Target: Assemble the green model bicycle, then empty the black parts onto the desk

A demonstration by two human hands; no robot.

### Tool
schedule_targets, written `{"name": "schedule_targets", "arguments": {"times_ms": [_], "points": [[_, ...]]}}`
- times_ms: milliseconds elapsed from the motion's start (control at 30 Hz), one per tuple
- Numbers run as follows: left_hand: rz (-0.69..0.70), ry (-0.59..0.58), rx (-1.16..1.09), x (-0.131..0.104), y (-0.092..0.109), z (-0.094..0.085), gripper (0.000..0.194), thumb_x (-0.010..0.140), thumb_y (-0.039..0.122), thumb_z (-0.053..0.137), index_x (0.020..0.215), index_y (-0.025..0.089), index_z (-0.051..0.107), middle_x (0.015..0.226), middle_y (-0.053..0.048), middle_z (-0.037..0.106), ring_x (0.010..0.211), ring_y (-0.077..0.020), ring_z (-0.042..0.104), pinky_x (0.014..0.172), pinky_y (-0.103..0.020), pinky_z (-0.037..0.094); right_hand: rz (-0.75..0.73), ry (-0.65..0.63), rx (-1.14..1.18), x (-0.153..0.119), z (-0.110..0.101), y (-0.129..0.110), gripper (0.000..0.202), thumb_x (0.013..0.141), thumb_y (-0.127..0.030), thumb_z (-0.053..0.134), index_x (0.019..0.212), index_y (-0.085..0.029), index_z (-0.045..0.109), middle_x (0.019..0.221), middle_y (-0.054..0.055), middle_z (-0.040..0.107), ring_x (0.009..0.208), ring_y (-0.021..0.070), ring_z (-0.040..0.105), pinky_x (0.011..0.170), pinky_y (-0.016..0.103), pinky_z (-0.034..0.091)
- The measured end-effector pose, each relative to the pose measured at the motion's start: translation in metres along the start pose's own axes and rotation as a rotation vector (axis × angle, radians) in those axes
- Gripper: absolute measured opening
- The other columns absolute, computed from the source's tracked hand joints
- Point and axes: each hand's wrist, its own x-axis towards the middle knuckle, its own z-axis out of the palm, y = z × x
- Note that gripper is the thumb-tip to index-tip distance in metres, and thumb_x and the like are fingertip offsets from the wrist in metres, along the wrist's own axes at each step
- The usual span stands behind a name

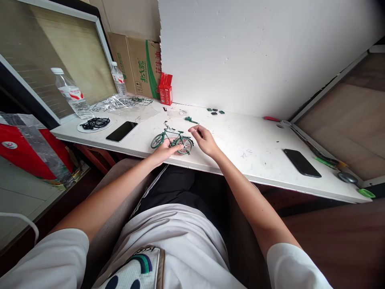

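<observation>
A small green model bicycle (165,133) with spoked wheels stands near the front edge of the white table. My left hand (165,152) grips it low, between the two wheels, with the thumb reaching across the rear wheel. My right hand (205,141) is just to the right of the bicycle's rear end, its fingers curled and drawn together. Whatever those fingers may hold is too small or hidden to make out. A green plastic part (190,119) with a thin stem lies just beyond my right hand.
Several small dark green pieces (221,112) lie farther back. On the left are a phone (122,131), a white dish (80,127) of black parts, water bottles (73,96) and part frames (132,101). A red box (166,90) stands behind; another phone (301,162) lies right.
</observation>
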Motion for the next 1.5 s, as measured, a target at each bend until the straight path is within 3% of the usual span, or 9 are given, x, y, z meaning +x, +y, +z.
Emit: {"name": "schedule_targets", "arguments": {"times_ms": [133, 400, 533, 700, 867, 1033, 1233, 1400, 1500], "points": [[0.041, 0.001, 0.070, 0.001, 0.007, -0.005, 0.051, 0.077, 0.037, 0.090, 0.118, 0.015, 0.069, 0.118, -0.012, 0.075, 0.099, -0.0237, 0.075, 0.079, -0.033, 0.062, 0.070, -0.145, 0.029, -0.002, 0.009, 0.007, 0.052, 0.093, -0.071, 0.067, 0.094, -0.019, 0.070, 0.068, -0.004, 0.050, 0.062, 0.0120, 0.041, 0.059, 0.027, 0.036], [0.096, -0.011, 0.181, 0.007, 0.012, -0.013, 0.059, 0.075, 0.040, 0.092, 0.122, 0.017, 0.064, 0.112, -0.010, 0.075, 0.092, -0.0218, 0.076, 0.068, -0.025, 0.055, 0.173, -0.119, 0.269, 0.000, 0.013, 0.005, 0.054, 0.082, -0.071, 0.077, 0.092, -0.019, 0.067, 0.069, -0.005, 0.052, 0.056, 0.0093, 0.037, 0.052, 0.025, 0.035], [0.092, 0.002, 0.240, 0.005, 0.010, -0.010, 0.056, 0.074, 0.038, 0.093, 0.117, 0.017, 0.065, 0.101, -0.007, 0.074, 0.076, -0.0159, 0.069, 0.067, -0.027, 0.053, 0.237, -0.115, 0.323, 0.000, 0.015, 0.012, 0.053, 0.080, -0.071, 0.077, 0.089, -0.021, 0.064, 0.062, -0.007, 0.047, 0.051, 0.0089, 0.034, 0.047, 0.024, 0.031], [0.141, 0.026, 0.283, 0.007, -0.001, -0.009, 0.054, 0.073, 0.029, 0.092, 0.118, 0.017, 0.064, 0.097, -0.003, 0.070, 0.079, -0.0139, 0.066, 0.077, -0.027, 0.051, 0.209, -0.001, 0.263, -0.001, 0.016, 0.021, 0.049, 0.084, -0.069, 0.071, 0.085, -0.021, 0.063, 0.066, -0.003, 0.056, 0.060, 0.0125, 0.049, 0.058, 0.026, 0.045], [0.091, 0.068, 0.297, 0.009, -0.006, -0.010, 0.064, 0.070, 0.027, 0.093, 0.124, 0.019, 0.061, 0.094, -0.001, 0.065, 0.073, -0.0127, 0.063, 0.070, -0.026, 0.050, 0.183, 0.073, 0.232, 0.001, 0.018, 0.029, 0.041, 0.084, -0.061, 0.071, 0.082, -0.021, 0.063, 0.072, -0.001, 0.062, 0.072, 0.0154, 0.058, 0.066, 0.026, 0.050], [0.060, 0.053, 0.286, 0.008, -0.001, -0.012, 0.062, 0.070, 0.026, 0.092, 0.124, 0.019, 0.061, 0.094, -0.002, 0.069, 0.067, -0.0110, 0.061, 0.069, -0.027, 0.051, 0.178, 0.087, 0.204, 0.001, 0.019, 0.035, 0.037, 0.085, -0.059, 0.070, 0.087, -0.022, 0.064, 0.066, -0.004, 0.054, 0.063, 0.0139, 0.049, 0.061, 0.026, 0.044], [0.053, 0.034, 0.285, 0.008, 0.001, -0.012, 0.048, 0.076, 0.028, 0.087, 0.117, 0.017, 0.064, 0.117, -0.009, 0.071, 0.072, -0.0122, 0.069, 0.074, -0.030, 0.056, 0.126, 0.202, 0.186, -0.001, 0.018, 0.037, 0.037, 0.086, -0.058, 0.071, 0.096, -0.022, 0.065, 0.062, -0.008, 0.033, 0.058, 0.0131, 0.033, 0.059, 0.028, 0.035], [0.033, 0.065, 0.263, 0.009, 0.002, -0.010, 0.059, 0.080, 0.018, 0.081, 0.134, 0.018, 0.057, 0.120, -0.011, 0.071, 0.075, -0.0147, 0.073, 0.076, -0.032, 0.060, 0.084, 0.277, 0.204, -0.001, 0.016, 0.037, 0.041, 0.088, -0.062, 0.071, 0.098, -0.022, 0.066, 0.066, -0.006, 0.033, 0.062, 0.0142, 0.034, 0.063, 0.031, 0.035], [-0.018, 0.055, 0.137, 0.012, 0.006, -0.018, 0.053, 0.079, 0.011, 0.076, 0.130, 0.014, 0.062, 0.117, -0.013, 0.075, 0.081, -0.0181, 0.076, 0.086, -0.038, 0.061, 0.084, 0.289, 0.203, 0.000, 0.016, 0.038, 0.042, 0.088, -0.063, 0.072, 0.098, -0.023, 0.066, 0.067, -0.005, 0.033, 0.063, 0.0150, 0.034, 0.063, 0.032, 0.035]]}}
